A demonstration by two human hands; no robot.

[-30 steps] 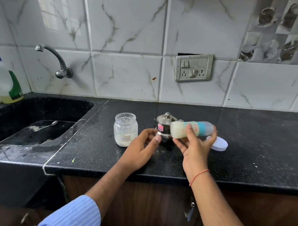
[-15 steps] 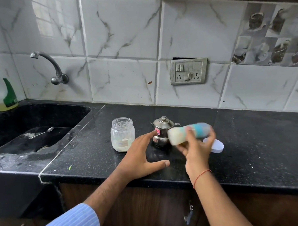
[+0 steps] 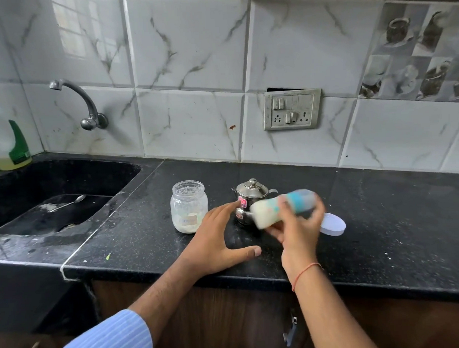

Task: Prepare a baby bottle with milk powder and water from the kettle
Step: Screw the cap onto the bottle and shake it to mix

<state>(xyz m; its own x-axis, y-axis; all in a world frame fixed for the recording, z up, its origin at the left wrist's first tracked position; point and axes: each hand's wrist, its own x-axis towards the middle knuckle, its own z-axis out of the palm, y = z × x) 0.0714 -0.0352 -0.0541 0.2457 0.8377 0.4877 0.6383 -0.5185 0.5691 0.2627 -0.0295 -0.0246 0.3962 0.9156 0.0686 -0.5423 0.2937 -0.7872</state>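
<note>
- Now the right hand grips the bottle round its middle, fingers curled over it, and holds it in the air just in front of the kettle.
- The bottle lies nearly on its side: its long axis runs left to right, the milky white end tipped down to the left, the blue end up to the right. It is blurred, so which end bears the teat I cannot tell.
- The left hand is spread, fingers straight, holding nothing; its fingertips reach near the kettle's red sticker. It sits between the jar and the bottle, nearer the kettle than the gripping hand is.
- My guess: the bottle is being shaken to mix, so the task looks close to done.
- Materials: the bottle is translucent plastic, cylindrical, clouded with pale liquid; the kettle is polished steel, small, with a knobbed lid; the jar is clear, round, with white powder at the bottom and dust on its walls.
- A flat white lid lies on the speckled black counter, just right of the hand.
</note>
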